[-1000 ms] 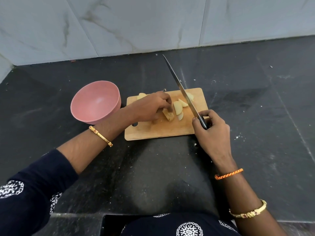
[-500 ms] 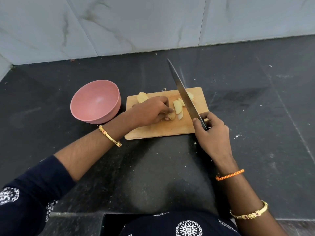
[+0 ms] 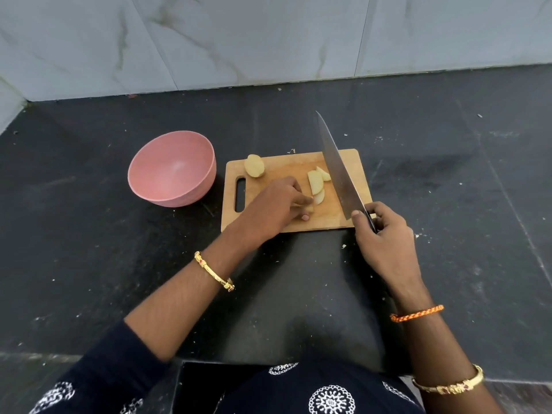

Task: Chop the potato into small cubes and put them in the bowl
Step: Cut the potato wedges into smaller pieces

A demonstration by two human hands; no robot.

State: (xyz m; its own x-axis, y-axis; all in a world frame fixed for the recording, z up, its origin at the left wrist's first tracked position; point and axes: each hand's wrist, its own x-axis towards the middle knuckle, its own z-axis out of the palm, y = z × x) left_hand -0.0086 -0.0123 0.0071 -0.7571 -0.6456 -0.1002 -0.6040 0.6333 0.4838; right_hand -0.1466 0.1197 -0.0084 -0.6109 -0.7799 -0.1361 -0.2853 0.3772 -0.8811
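Note:
A wooden cutting board lies on the black counter. On it are a potato half at the far left corner and several pale potato wedges near the middle. My left hand pinches a small potato piece at the board's near middle. My right hand grips the handle of a large knife, whose blade is raised and slants over the board's right side, just right of the wedges. The pink bowl stands left of the board and has nothing in it.
The black stone counter spreads to both sides, flecked with small white scraps. A marble tiled wall runs along the back. The counter's front edge lies just before my body.
My left hand has slid back toward the board's near edge with its potato piece, uncovering the potato half and the handle slot. The knife blade has tilted and moved slightly right.

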